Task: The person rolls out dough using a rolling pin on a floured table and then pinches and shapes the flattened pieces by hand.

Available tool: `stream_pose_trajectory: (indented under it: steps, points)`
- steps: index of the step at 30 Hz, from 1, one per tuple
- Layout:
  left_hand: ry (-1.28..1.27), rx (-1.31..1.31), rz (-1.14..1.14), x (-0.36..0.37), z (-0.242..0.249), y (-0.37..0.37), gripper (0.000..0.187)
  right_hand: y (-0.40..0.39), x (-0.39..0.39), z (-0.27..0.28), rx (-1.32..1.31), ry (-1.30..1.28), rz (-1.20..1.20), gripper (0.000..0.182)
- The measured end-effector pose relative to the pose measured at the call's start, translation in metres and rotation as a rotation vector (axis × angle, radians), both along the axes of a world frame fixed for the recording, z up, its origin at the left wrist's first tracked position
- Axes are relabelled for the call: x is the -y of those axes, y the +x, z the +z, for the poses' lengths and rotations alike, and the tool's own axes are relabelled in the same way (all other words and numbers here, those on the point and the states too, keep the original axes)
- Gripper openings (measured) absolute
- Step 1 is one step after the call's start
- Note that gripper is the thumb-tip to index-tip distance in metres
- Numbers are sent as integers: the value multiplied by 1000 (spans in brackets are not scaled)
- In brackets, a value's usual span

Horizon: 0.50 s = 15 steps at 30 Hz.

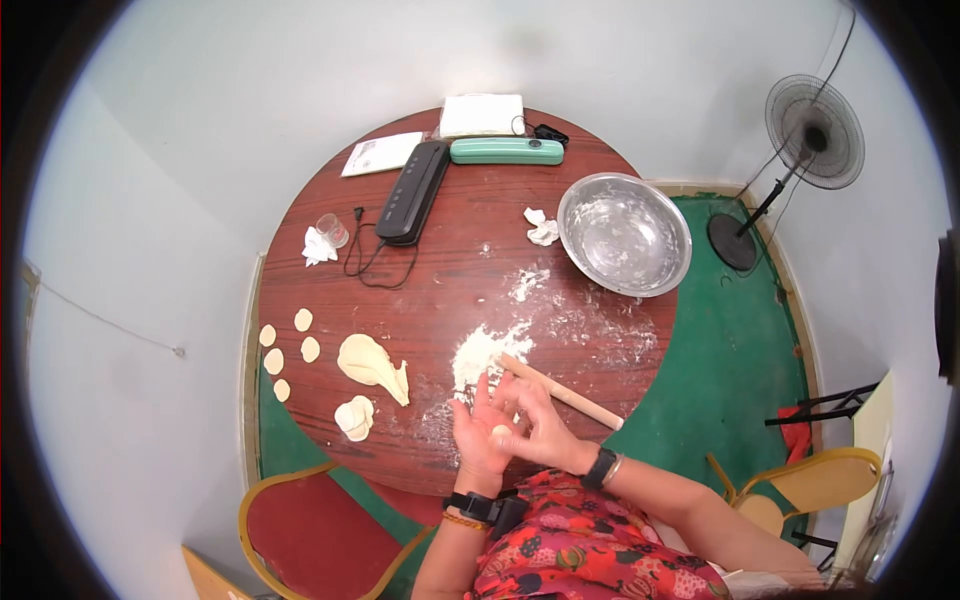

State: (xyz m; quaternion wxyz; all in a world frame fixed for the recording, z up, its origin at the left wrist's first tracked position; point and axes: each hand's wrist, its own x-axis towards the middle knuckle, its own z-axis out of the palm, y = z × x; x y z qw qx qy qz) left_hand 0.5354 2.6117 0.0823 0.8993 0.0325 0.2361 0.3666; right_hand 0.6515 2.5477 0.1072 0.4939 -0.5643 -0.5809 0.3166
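Observation:
Near the table's front edge, my left hand [482,436] is palm up with its fingers apart, and a small piece of dough [501,433] lies on it. My right hand [540,425] is over that palm, its fingers curled onto the dough piece. Beyond both hands is a heap of white flour [482,352]. A wooden rolling pin [570,394] lies slantwise with one end at the flour. To the left are a large lump of dough [366,362] and a pile of dough wrappers [354,418]. Several small dough rounds [303,320] sit at the left edge.
A metal bowl [625,235] stands at the right on the round table [440,320]. Farther back are a black appliance [414,193] with a cord, a green appliance [507,151] and a glass [332,231]. A red chair [315,535] is at front left, a fan [815,135] at right.

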Motion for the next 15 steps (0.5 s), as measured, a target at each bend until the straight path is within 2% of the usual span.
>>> stream_pose_trajectory:
  steps: [1, 4, 5, 8, 11, 14, 15]
  points:
    - [9, -77, 14, -1, 2, -1, 79, -5, 2, 6, 56, 91, -39, 33]
    - [103, -157, 1, -4, -11, -5, 81, -6, 12, -14, -70, -80, 131, 26]
    - [79, -159, 7, -3, -16, -6, 80, -3, 11, -20, 5, -80, 84, 24]
    - [21, -93, -25, 0, -10, -7, 73, -1, 4, -31, -179, -186, 1, 26]
    - [119, -148, -139, -4, -39, -20, 62, 1, 2, -33, -307, -220, -40, 22]
    - [367, -420, -311, 0, -15, -23, 46, 3, 1, -36, -399, -256, -43, 21]
    - [344, -486, -320, 1, -21, -26, 42, 3, 2, -38, -420, -260, -38, 21]
